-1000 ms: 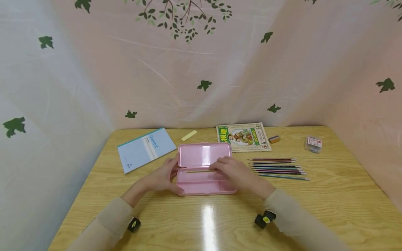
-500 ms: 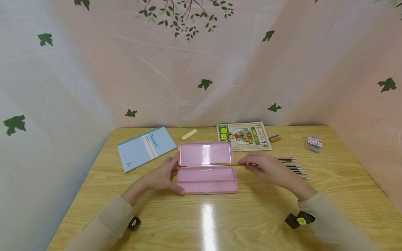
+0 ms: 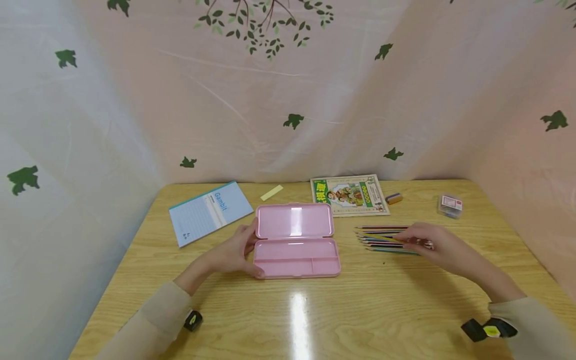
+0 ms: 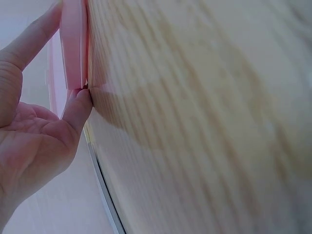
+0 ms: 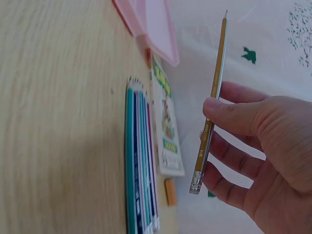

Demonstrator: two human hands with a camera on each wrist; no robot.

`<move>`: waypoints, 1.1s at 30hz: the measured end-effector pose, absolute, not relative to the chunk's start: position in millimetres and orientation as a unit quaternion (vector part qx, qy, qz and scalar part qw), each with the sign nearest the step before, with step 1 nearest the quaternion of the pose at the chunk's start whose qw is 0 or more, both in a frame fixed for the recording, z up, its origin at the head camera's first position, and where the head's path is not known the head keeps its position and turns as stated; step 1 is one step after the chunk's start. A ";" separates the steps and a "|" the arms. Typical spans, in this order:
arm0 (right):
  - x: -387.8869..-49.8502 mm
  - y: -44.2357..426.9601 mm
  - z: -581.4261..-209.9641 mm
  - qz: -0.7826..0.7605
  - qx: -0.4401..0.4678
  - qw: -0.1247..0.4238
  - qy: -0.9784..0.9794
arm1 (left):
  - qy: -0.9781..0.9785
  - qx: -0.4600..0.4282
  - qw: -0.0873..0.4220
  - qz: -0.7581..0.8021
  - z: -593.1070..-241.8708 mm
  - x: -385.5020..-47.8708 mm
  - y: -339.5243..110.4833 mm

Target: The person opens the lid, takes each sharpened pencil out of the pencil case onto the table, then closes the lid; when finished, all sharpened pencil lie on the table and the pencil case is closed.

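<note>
The pink pencil case (image 3: 283,270) lies with its lid raised in the middle of the table, its compartments bare. My left hand (image 3: 227,255) grips its left end, thumb at the front corner and fingers behind, near the hinge. In the right wrist view, thumb and fingers of my right hand (image 5: 263,126) pinch a gold-yellow pencil (image 5: 219,63) near its eraser end, tip pointing away. That pencil is held above a row of several dark and teal pencils (image 3: 391,251) lying on the table right of the case. The hand partly hides the row's eraser ends in the head view.
Behind the case are a blue notebook (image 3: 209,215), a pale yellow strip (image 3: 271,193) and an illustrated booklet (image 3: 348,196). A small orange-and-blue block (image 3: 393,199) and a clear box with a label (image 3: 450,206) lie at the back right. Patterned cloth surrounds the table.
My right hand has lifted the yellow pencil out of the case and carried it right, over the pencil row. My left hand and the case stay put.
</note>
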State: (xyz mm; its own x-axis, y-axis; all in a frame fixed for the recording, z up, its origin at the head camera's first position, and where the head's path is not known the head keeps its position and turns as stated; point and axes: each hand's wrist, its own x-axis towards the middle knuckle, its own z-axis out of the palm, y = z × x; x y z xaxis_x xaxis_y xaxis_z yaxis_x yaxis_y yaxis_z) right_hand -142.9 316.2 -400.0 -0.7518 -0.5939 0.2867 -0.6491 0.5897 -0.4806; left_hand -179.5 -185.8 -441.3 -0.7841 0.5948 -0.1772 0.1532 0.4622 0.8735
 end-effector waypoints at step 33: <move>-131.3 364.7 -458.3 0.117 0.328 0.146 -0.926 | 0.816 0.231 0.237 0.474 -439.2 -178.1 -185.7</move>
State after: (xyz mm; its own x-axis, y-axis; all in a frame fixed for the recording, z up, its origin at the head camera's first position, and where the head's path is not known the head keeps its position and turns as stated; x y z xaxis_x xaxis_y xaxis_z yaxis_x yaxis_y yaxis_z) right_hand -131.3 364.7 -458.3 -0.7418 -0.5737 0.3471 -0.6420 0.7571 -0.1207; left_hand -178.1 -185.7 -439.2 -0.7805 0.6021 -0.1682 0.1522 0.4439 0.8830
